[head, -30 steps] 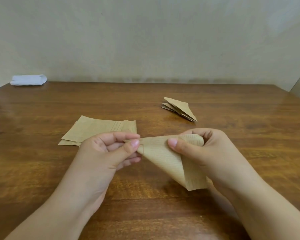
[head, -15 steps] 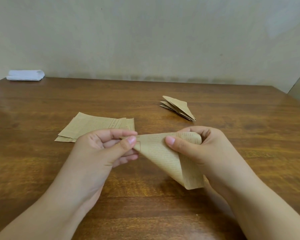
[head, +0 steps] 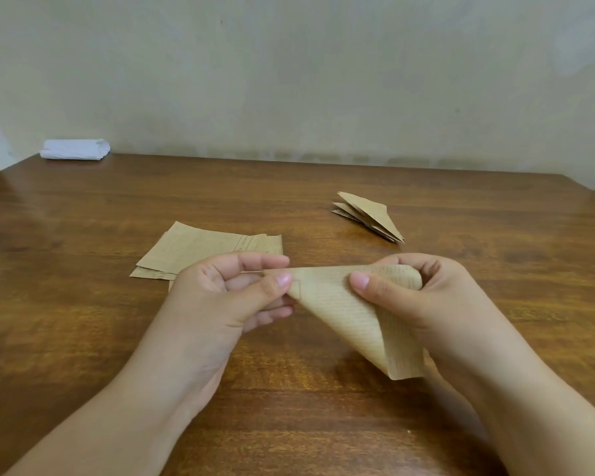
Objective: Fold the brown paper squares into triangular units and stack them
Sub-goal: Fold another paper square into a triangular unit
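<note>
A brown paper sheet [head: 351, 314], folded into a loose triangle, hangs above the wooden table [head: 83, 321] between both hands. My left hand [head: 234, 297] pinches its left corner between thumb and forefinger. My right hand [head: 423, 297] grips the curled right end, thumb on the front and fingers behind. The lower point of the triangle dangles toward me. Behind my left hand lies a pile of flat brown paper squares [head: 200, 250], partly hidden by it. A small stack of folded triangular units [head: 370, 216] rests on the table further back on the right.
A folded white cloth [head: 75, 150] lies at the far left corner of the table against the pale wall. The table's right edge runs off at the far right.
Both hands and the folded sheet stay almost as they were, with the same grips. The view has shifted slightly; the paper's pose is nearly the same.
</note>
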Demonstrator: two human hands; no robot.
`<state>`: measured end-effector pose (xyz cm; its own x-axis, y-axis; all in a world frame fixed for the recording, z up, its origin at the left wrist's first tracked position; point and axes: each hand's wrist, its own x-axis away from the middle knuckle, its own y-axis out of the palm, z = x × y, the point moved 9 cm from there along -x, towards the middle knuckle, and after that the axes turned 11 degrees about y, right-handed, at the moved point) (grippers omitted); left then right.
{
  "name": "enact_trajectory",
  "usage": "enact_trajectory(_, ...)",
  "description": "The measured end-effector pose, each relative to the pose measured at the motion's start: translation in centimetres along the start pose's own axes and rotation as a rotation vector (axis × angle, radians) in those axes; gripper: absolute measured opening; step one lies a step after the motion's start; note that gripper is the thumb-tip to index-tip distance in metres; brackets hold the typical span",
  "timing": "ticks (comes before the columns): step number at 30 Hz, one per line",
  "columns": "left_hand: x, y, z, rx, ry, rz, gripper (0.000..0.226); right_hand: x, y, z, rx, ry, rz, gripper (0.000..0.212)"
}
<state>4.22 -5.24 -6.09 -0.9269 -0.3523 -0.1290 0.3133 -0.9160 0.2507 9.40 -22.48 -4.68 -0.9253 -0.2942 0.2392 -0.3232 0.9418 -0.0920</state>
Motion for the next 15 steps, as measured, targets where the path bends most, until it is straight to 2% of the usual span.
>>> enact_trajectory(7,-0.08,-0.68,-0.26,0.026,-0.055,0.037,0.022,0.05,0.07,-0.17,-0.013,-0.026,0.009,0.02)
enact_trajectory(15,0.04,-0.67,-0.07,0.022,-0.041,-0.008,0.022,-0.05,-0.04,-0.23,0.012,-0.036,0.032,0.022)
